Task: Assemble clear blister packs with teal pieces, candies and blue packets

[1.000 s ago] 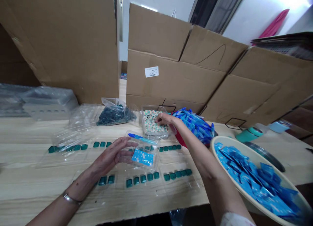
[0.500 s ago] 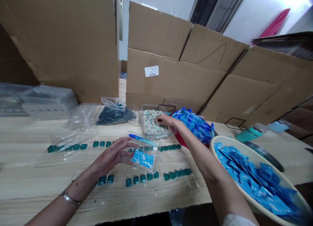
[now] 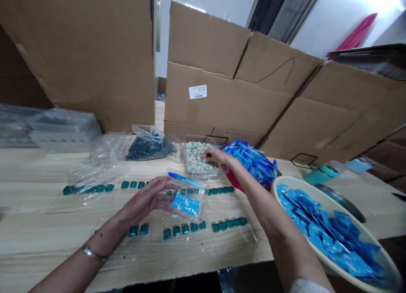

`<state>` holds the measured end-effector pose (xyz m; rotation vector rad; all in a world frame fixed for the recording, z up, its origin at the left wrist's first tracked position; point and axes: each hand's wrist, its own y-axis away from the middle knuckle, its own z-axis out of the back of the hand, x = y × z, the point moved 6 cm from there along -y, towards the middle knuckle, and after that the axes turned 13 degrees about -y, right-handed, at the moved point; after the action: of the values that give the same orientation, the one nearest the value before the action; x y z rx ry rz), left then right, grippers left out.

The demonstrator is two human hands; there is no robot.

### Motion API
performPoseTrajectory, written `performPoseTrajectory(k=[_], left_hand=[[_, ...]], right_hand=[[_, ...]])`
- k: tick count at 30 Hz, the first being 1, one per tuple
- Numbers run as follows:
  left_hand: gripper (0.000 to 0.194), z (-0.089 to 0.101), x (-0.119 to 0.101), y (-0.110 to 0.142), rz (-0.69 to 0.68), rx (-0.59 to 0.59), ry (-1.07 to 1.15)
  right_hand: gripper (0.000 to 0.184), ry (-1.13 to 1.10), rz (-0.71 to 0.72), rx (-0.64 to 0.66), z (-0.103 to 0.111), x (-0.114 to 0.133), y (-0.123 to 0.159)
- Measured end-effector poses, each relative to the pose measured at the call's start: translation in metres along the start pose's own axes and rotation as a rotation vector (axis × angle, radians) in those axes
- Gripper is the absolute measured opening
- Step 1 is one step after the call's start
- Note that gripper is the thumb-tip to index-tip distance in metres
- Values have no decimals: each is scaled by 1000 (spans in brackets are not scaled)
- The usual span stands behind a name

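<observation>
My left hand (image 3: pixel 154 196) is closed on the left edge of a clear plastic tray (image 3: pixel 180 189), held tilted above the table. Inside the tray lie a blue pen (image 3: pixel 186 180) and a blue packet with white marks (image 3: pixel 186 204). My right hand (image 3: pixel 215 155) reaches into a clear plastic box (image 3: pixel 203 173) full of small pale and green pieces (image 3: pixel 196 152). Its fingers are pinched together among them; what they hold, if anything, is hidden. Rows of small dark green pieces (image 3: pixel 194 228) sit in flat clear trays on the table.
A heap of blue pens (image 3: pixel 250 160) stands right of the box. A cream basin (image 3: pixel 317 253) of blue packets is at the right. A bag of dark pieces (image 3: pixel 147 147) and stacked clear plastic trays (image 3: pixel 63 128) stand at the back left. Cardboard (image 3: pixel 222 100) walls the back.
Almost nothing differs. Both hands keep their places, the left on the tray and the right in the box; the view has shifted slightly.
</observation>
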<state>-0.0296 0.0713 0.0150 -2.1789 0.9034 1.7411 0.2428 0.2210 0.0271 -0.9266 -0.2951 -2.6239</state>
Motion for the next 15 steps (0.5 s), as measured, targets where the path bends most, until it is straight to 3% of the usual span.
performPoseTrajectory(k=[15], left_hand=[[34, 0, 1, -1, -25, 18, 30]], right_hand=[[11, -95, 11, 40, -4, 2, -5]])
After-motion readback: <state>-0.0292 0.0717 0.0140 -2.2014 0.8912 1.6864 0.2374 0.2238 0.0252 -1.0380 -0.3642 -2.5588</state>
